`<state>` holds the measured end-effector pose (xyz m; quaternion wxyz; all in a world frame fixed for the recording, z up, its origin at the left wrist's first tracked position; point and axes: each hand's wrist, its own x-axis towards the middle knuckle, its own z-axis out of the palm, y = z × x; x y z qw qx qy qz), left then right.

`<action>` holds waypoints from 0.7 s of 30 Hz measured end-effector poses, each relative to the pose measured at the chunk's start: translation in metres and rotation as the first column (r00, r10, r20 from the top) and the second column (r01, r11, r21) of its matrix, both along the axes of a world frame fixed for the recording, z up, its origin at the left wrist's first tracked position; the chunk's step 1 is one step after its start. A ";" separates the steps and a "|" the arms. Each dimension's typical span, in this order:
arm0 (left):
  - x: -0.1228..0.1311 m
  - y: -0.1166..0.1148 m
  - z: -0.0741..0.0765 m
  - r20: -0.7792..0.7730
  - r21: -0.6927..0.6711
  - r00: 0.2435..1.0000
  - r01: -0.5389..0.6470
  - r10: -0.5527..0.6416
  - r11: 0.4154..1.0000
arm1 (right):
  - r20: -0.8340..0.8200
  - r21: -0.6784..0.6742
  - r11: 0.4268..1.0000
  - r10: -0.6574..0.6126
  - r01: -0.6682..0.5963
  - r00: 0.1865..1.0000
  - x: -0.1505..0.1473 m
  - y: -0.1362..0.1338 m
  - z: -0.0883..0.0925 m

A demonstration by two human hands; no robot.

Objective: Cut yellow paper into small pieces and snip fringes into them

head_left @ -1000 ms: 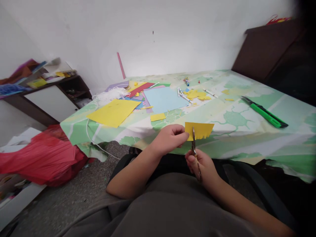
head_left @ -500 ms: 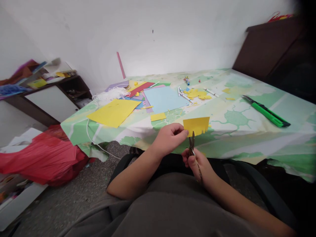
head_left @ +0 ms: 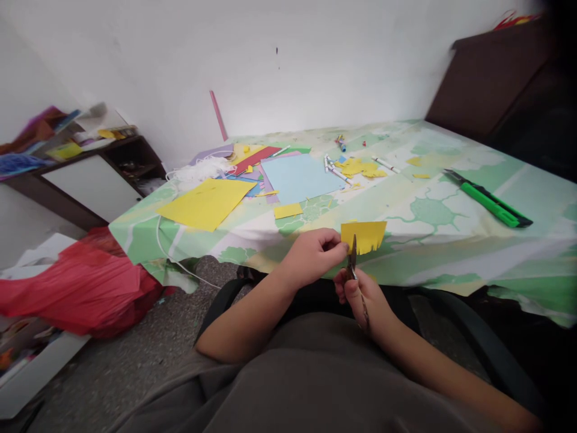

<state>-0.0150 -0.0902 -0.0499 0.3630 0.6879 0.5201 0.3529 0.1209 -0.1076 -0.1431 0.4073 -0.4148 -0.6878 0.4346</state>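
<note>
The small yellow paper (head_left: 370,232) was up by the near edge of the table, with little cuts along its bottom. The left hand (head_left: 315,257) pinched its left end between thumb and finger. The right hand (head_left: 366,296) was closed around the scissors (head_left: 352,260), and their blades pointed up, over the bottom of the paper near the left thumb. Behind, a little yellow piece (head_left: 288,210) lay on the flowery green and white cloth (head_left: 469,264). Farther back were a light blue sheet (head_left: 302,177), some markers (head_left: 339,175) and yellow scraps (head_left: 360,168). A big yellow sheet (head_left: 207,203) lay on the left, touching white string (head_left: 202,172). A green cutter (head_left: 493,204) lay on the right.
</note>
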 end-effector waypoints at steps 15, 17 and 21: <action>-0.002 0.001 -0.004 -0.025 -0.011 0.999 0.021 -0.021 1.000 | -0.021 -0.029 1.000 -0.007 0.007 1.000 0.000 -0.001 -0.004; -0.002 0.002 -0.003 -0.025 -0.019 1.000 0.019 -0.020 1.000 | -0.014 -0.029 1.000 -0.009 0.009 1.000 0.000 -0.001 -0.004; -0.001 0.002 -0.001 -0.034 -0.021 0.999 0.012 -0.013 1.000 | 0.003 -0.026 0.999 -0.019 0.019 1.000 0.000 -0.002 -0.004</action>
